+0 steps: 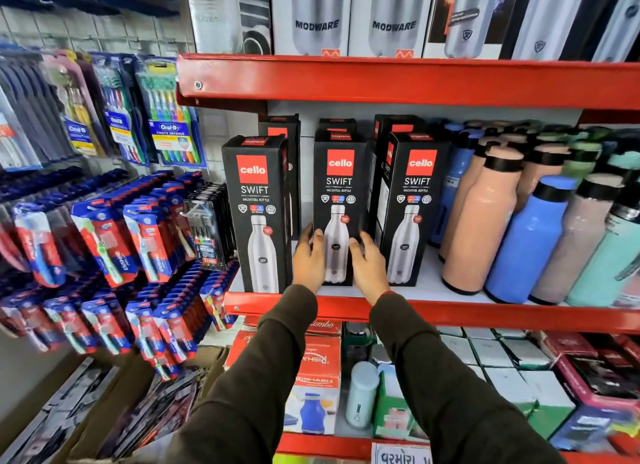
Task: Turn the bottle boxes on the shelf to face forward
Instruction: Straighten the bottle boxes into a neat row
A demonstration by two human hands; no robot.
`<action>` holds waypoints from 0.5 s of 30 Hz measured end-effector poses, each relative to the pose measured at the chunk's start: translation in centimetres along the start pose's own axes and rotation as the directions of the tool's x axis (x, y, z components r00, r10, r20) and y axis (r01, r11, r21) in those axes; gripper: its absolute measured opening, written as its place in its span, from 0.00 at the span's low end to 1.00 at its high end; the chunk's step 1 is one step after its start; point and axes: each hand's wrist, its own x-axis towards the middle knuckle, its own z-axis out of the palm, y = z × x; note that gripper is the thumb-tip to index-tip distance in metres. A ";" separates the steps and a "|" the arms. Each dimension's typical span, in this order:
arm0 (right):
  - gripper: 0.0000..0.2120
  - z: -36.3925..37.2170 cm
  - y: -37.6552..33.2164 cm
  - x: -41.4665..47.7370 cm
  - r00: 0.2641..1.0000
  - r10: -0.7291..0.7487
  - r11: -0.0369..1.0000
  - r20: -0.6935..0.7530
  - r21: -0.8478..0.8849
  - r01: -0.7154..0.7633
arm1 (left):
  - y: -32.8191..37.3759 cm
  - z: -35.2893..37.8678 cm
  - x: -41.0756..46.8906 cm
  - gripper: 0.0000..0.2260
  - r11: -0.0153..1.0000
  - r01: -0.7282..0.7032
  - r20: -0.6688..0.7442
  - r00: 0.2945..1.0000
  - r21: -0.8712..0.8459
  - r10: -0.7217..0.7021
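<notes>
Three tall black bottle boxes stand at the front of the red shelf, printed fronts toward me: the left box, the middle box and the right box. More black boxes stand behind them. My left hand lies against the lower left side of the middle box. Against its lower right side lies my right hand. The fingers of both hands wrap its edges. The box stands upright on the shelf.
Loose blue, peach and mint bottles crowd the shelf to the right. Toothbrush packs hang on the wall at left. White bottle boxes fill the shelf above. Assorted boxes sit on the shelf below.
</notes>
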 end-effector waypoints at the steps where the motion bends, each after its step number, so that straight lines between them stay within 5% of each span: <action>1: 0.24 0.0 0.1 -0.3 1.000 -0.006 1.000 0.000 0.001 0.006 | -0.1 -0.1 -0.3 0.21 1.000 -0.003 -0.007 1.000 0.005 0.003; 15: 0.23 -0.9 -0.1 -4.9 0.994 -0.108 0.994 -0.005 0.027 0.108 | -0.3 -1.8 -4.1 0.21 0.996 -0.070 -0.051 0.996 0.061 0.073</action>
